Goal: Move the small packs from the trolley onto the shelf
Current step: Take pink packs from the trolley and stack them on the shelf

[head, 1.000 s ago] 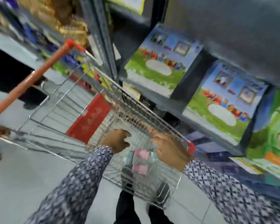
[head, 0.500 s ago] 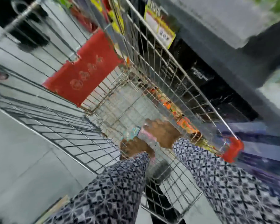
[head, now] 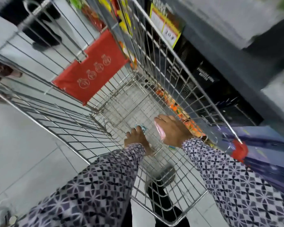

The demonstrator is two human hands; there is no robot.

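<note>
Both my hands reach down to the bottom of a wire trolley. My right hand is closed around a small pink pack, whose edge shows under the palm. My left hand rests on a small blue-green pack on the trolley floor; only a corner of it shows past the fingers. The dark shelf runs along the trolley's right side.
A red flap hangs at the trolley's far end. Yellow price tags sit on the shelf edge and dark boxes fill the lower shelf. Another person's shoes stand on the grey tiled floor beyond the trolley.
The view has tipped down from the upper shelves into the trolley. Both hands went deeper to the basket floor and spread apart, each on its own pack.
</note>
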